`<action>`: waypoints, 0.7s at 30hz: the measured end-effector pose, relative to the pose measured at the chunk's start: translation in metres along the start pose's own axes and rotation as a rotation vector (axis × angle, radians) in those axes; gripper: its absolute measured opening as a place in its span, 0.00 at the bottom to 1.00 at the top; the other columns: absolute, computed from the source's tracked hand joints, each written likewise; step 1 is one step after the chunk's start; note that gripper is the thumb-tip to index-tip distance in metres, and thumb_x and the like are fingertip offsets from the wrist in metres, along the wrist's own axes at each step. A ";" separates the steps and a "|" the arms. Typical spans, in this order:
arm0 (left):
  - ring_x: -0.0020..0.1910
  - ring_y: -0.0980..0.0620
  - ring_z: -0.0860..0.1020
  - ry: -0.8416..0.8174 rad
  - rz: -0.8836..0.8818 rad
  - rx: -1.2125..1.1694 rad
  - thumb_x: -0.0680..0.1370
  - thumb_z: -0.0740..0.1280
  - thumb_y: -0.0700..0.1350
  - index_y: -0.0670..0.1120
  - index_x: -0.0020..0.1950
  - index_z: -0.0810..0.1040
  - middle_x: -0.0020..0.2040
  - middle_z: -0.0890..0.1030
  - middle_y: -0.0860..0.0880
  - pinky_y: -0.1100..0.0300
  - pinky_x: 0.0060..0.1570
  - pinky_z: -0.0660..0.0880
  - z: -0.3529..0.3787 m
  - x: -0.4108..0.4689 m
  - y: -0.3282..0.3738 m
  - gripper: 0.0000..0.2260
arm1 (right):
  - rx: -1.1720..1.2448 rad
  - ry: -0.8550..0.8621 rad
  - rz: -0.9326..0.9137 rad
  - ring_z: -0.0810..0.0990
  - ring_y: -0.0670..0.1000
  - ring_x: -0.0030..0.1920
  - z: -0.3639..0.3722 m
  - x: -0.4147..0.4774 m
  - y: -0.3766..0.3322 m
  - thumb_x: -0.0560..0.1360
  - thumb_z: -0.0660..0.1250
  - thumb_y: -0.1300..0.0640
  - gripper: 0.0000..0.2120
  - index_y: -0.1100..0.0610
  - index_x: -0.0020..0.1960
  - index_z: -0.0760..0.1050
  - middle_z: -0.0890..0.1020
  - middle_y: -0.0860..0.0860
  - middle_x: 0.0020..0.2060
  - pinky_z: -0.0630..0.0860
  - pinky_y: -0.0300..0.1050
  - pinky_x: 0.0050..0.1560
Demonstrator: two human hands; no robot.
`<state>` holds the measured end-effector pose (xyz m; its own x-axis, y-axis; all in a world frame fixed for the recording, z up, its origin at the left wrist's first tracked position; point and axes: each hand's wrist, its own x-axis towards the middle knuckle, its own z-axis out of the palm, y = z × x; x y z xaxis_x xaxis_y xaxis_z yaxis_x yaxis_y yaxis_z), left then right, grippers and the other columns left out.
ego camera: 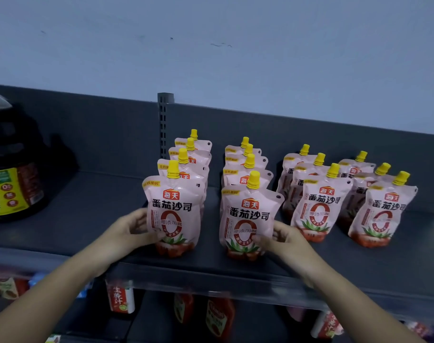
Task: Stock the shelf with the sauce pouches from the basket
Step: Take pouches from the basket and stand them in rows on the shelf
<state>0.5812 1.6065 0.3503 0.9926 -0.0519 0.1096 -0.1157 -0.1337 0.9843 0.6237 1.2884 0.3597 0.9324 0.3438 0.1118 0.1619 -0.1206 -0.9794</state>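
Left hand [130, 229] and right hand [284, 237] outstretched, fingers [279, 232] curled.

pink sauce pouches [317, 206] with yellow screw caps and red tomato art stand upright on the dark grey shelf [87, 219], in four rows running front to back: four, four, three, three. the left hand [132, 229] grips the first row's front pouch [172, 214], and the right hand [285, 238] grips the second row's front pouch [245, 219].

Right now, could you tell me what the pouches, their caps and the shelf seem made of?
Pouches: likely flexible plastic film, soft sheen, wrinkled edges. Caps: hard yellow plastic, ribbed. Shelf: apparently dark painted metal, matte, with a slotted upright.
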 end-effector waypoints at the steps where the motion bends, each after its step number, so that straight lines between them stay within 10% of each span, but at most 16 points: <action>1: 0.53 0.54 0.81 0.081 0.023 0.051 0.50 0.79 0.62 0.53 0.55 0.78 0.52 0.84 0.50 0.59 0.54 0.76 0.001 -0.005 -0.002 0.36 | -0.006 0.009 -0.009 0.84 0.46 0.47 0.000 0.000 0.001 0.72 0.69 0.64 0.11 0.56 0.53 0.79 0.86 0.48 0.47 0.77 0.34 0.43; 5: 0.46 0.65 0.76 0.558 0.463 0.476 0.66 0.68 0.54 0.62 0.45 0.73 0.44 0.77 0.57 0.74 0.47 0.70 0.030 -0.035 -0.001 0.09 | -0.059 0.110 -0.095 0.84 0.46 0.47 0.004 -0.002 0.006 0.73 0.68 0.63 0.08 0.53 0.48 0.81 0.86 0.46 0.44 0.79 0.36 0.46; 8: 0.50 0.63 0.74 0.392 0.748 0.654 0.71 0.64 0.47 0.52 0.52 0.73 0.47 0.74 0.59 0.72 0.50 0.70 0.073 -0.054 0.009 0.09 | -0.016 0.147 -0.144 0.84 0.42 0.43 0.010 -0.008 -0.001 0.73 0.67 0.66 0.09 0.53 0.46 0.81 0.86 0.45 0.40 0.78 0.34 0.42; 14: 0.73 0.70 0.47 0.017 0.509 0.580 0.71 0.63 0.61 0.71 0.70 0.40 0.73 0.45 0.72 0.80 0.65 0.49 0.128 -0.043 0.024 0.37 | 0.083 0.041 -0.202 0.83 0.47 0.33 0.012 -0.030 -0.041 0.70 0.66 0.56 0.09 0.58 0.46 0.81 0.86 0.50 0.37 0.78 0.37 0.33; 21: 0.64 0.58 0.73 -0.037 0.542 0.075 0.66 0.73 0.51 0.67 0.59 0.73 0.62 0.70 0.64 0.61 0.57 0.77 0.156 -0.038 0.037 0.24 | 0.246 -0.023 -0.277 0.83 0.49 0.52 0.010 -0.050 -0.050 0.67 0.67 0.58 0.29 0.45 0.65 0.62 0.85 0.46 0.50 0.81 0.44 0.47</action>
<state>0.5336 1.4496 0.3608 0.7882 -0.1677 0.5921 -0.6139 -0.1485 0.7753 0.5659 1.2861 0.4012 0.8560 0.3529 0.3777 0.3224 0.2066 -0.9238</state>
